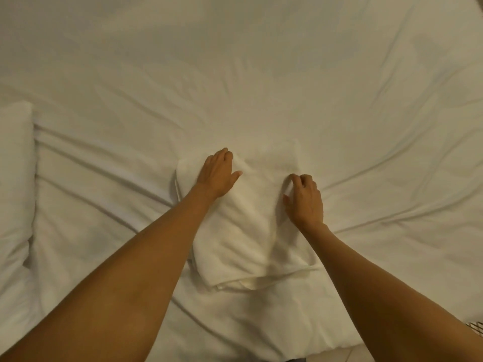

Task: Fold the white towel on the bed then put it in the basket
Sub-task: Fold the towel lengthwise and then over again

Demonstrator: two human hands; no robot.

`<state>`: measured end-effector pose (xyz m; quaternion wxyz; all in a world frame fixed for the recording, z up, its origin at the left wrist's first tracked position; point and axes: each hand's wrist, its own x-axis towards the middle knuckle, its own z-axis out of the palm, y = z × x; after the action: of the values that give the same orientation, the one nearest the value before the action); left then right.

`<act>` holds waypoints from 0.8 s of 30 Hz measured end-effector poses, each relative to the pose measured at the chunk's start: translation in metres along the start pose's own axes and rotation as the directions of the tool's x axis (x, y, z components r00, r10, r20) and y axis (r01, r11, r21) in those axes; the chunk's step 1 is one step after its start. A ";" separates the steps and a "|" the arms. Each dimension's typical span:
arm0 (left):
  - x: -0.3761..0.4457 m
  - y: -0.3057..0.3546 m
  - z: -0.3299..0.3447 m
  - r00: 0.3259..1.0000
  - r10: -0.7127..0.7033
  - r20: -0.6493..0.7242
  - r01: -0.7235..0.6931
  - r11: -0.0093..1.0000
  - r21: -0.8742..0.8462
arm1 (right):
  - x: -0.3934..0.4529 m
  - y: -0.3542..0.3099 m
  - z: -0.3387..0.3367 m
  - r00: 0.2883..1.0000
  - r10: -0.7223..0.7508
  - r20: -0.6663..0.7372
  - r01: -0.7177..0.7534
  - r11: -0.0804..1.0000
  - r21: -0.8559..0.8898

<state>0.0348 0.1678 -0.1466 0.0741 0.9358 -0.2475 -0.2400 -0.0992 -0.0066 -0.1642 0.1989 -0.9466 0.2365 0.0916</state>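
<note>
The white towel (248, 231) lies folded into a thick oblong on the white bed (235, 74), a little right of the middle, its layered edge toward me. My left hand (217, 173) rests flat on the towel's far left corner, fingers together and thumb out. My right hand (304, 199) sits on the towel's right side with fingers curled, pinching a fold of the cloth. Only a sliver of a wicker basket (477, 327) shows at the right edge, near my right forearm.
A white pillow (14, 178) lies at the left edge of the bed. The sheet is creased around the towel. The bed's near edge runs along the bottom right, with pale floor (358, 355) below it.
</note>
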 end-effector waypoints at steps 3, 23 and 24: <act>0.023 0.019 -0.008 0.996 0.069 0.064 -0.066 0.997 -0.049 | -0.004 0.004 0.006 0.997 0.080 0.013 -0.081 0.996 0.041; 0.115 0.133 -0.007 0.762 0.447 0.469 -0.641 0.411 0.649 | -0.053 0.052 0.033 0.807 0.397 0.437 -0.565 0.734 0.377; 0.113 0.134 -0.008 0.767 0.441 0.467 -0.633 0.399 0.664 | -0.051 0.055 0.031 0.788 0.386 0.480 -0.579 0.731 0.362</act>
<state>0.0680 -0.0047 -0.1519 -0.3018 0.7025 -0.6225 -0.1671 -0.1731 -0.0170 -0.1965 0.4420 -0.7317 0.4515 0.2557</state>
